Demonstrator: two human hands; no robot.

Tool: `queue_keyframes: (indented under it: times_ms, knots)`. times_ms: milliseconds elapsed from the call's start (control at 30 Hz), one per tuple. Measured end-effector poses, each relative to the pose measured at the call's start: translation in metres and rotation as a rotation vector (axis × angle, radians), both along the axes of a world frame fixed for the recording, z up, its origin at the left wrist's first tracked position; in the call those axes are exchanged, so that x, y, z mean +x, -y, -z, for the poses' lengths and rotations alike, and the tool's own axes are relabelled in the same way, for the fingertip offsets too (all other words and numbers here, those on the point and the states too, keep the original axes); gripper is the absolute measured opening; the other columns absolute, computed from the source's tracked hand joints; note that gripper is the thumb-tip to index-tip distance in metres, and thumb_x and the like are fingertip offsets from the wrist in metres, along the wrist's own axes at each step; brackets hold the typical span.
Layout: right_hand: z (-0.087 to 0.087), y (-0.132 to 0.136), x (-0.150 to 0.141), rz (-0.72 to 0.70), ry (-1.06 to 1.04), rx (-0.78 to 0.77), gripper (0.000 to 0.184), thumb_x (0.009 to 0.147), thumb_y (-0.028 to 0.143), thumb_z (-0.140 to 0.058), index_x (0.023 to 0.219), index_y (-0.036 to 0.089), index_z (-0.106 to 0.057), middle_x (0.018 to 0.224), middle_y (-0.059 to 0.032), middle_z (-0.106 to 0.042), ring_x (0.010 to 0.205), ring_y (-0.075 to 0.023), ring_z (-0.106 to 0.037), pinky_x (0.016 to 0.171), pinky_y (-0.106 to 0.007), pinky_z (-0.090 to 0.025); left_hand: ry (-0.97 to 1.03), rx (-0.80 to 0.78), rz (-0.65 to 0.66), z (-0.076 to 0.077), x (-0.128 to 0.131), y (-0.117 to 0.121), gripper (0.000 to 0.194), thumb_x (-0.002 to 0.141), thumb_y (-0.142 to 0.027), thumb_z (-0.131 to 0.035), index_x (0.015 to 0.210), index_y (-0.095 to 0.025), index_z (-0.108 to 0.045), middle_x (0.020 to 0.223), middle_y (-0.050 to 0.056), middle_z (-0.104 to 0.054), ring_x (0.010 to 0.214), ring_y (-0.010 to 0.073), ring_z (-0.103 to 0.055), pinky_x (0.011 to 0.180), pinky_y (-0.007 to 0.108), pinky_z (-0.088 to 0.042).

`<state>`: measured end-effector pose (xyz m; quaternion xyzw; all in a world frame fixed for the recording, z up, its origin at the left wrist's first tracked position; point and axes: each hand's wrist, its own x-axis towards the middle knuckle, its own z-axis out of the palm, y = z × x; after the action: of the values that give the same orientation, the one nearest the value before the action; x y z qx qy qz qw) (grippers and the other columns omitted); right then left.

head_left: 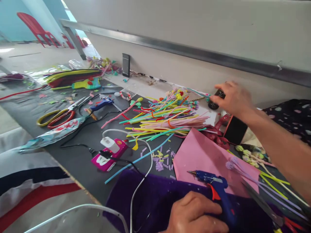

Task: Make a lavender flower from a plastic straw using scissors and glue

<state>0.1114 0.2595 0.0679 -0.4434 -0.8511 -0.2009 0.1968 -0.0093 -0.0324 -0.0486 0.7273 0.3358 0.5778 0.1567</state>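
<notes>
My left hand [194,213] is at the bottom of the view, wrapped round the handle of a blue glue gun [213,189] whose nozzle points left over a pink sheet [204,155]. My right hand [234,98] reaches far across to the wall side and is closed on a small black object [217,98]. Between the two hands lies a big pile of coloured pipe cleaners [162,119]. A bunch of purple stems [245,170] rests on the pink sheet near my right forearm.
On the dark mat [80,149] lie yellow-and-red scissors [60,115], a second blue glue gun [102,104], a pink power strip [109,153] with a white charger and cables, and small cut pieces [161,160]. Purple cloth [155,197] covers the near edge. Red chairs [39,29] stand far left.
</notes>
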Motion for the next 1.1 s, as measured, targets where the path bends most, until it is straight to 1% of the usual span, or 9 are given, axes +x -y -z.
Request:
queue_keyframes:
  times_ms: [100,133,200,300,467,600,767,867,1100]
  knots:
    - [0.017,0.072,-0.017,-0.377,0.04,-0.184,0.03,0.085,0.03,-0.052,0.108,0.012,-0.059,0.106,-0.0138,-0.062,0.1,-0.0278,-0.054,0.087,-0.04,-0.04,-0.007,0.059,-0.062,-0.004,0.005,-0.001,0.012,0.081,-0.025,-0.058,0.079,-0.015,-0.064,0.078,0.006,-0.07,0.07,0.0127,-0.065,0.064,0.022,-0.053]
    - [0.025,0.094,-0.023,-0.435,0.067,-0.219,0.026,0.084,0.029,-0.053,0.105,0.014,-0.06,0.104,-0.0113,-0.064,0.098,-0.026,-0.055,0.086,-0.038,-0.041,-0.009,0.063,-0.07,-0.007,0.007,0.001,0.009,0.079,-0.023,-0.059,0.078,-0.015,-0.063,0.078,0.006,-0.07,0.069,0.0129,-0.065,0.064,0.023,-0.053]
    - [0.041,0.129,-0.034,-0.493,0.106,-0.267,0.019,0.084,0.027,-0.054,0.1,0.019,-0.062,0.099,-0.0073,-0.066,0.093,-0.0234,-0.057,0.083,-0.036,-0.043,-0.007,0.037,-0.077,-0.012,0.008,0.005,0.006,0.076,-0.02,-0.059,0.078,-0.016,-0.062,0.079,0.006,-0.07,0.069,0.0139,-0.065,0.064,0.025,-0.053]
    - [0.058,0.159,-0.049,-0.503,0.131,-0.413,0.018,0.086,0.021,-0.052,0.098,0.017,-0.064,0.098,-0.0086,-0.067,0.095,-0.0226,-0.057,0.085,-0.036,-0.04,-0.05,-0.036,-0.043,-0.018,0.005,0.018,0.008,0.076,-0.023,-0.059,0.081,-0.017,-0.062,0.083,0.006,-0.07,0.074,0.0159,-0.065,0.066,0.027,-0.053]
    - [0.07,0.168,-0.079,-0.561,0.2,-0.47,0.017,0.088,0.019,-0.05,0.094,0.017,-0.066,0.088,-0.0073,-0.067,0.088,-0.02,-0.058,0.078,-0.03,-0.041,-0.206,-0.032,-0.001,-0.005,-0.005,0.046,0.015,0.079,-0.032,-0.058,0.081,-0.018,-0.062,0.084,0.006,-0.069,0.072,0.0145,-0.064,0.064,0.025,-0.052]
    - [0.079,0.165,-0.114,-0.611,0.256,-0.476,0.02,0.085,0.012,-0.049,0.096,0.017,-0.066,0.09,-0.008,-0.067,0.087,-0.0194,-0.059,0.075,-0.028,-0.04,-0.23,-0.103,-0.096,0.015,-0.011,0.061,0.01,0.073,-0.022,-0.061,0.082,-0.017,-0.061,0.082,0.005,-0.068,0.07,0.0158,-0.062,0.061,0.027,-0.051]
    - [0.09,0.172,-0.146,-0.678,0.302,-0.458,0.024,0.091,0.022,-0.043,0.104,0.022,-0.063,0.096,-0.0044,-0.065,0.087,-0.0166,-0.061,0.065,-0.024,-0.041,-0.25,-0.228,-0.162,0.03,-0.017,0.066,0.012,0.07,-0.017,-0.062,0.082,-0.017,-0.061,0.085,0.006,-0.068,0.073,0.0174,-0.061,0.062,0.029,-0.052]
    - [0.095,0.177,-0.158,-0.726,0.364,-0.428,0.021,0.089,0.016,-0.045,0.1,0.021,-0.062,0.099,-0.0056,-0.065,0.087,-0.0185,-0.062,0.061,-0.025,-0.041,-0.226,-0.261,-0.15,0.035,-0.018,0.066,0.013,0.069,-0.016,-0.063,0.082,-0.018,-0.062,0.085,0.006,-0.068,0.073,0.0172,-0.061,0.062,0.029,-0.052]
    - [0.107,0.172,-0.178,-0.792,0.486,-0.409,0.015,0.086,0.01,-0.047,0.089,0.016,-0.06,0.087,-0.0087,-0.067,0.077,-0.0209,-0.065,0.055,-0.025,-0.041,-0.138,-0.29,-0.114,0.04,-0.02,0.065,0.014,0.067,-0.015,-0.064,0.081,-0.017,-0.062,0.083,0.006,-0.068,0.072,0.0167,-0.061,0.063,0.028,-0.051]
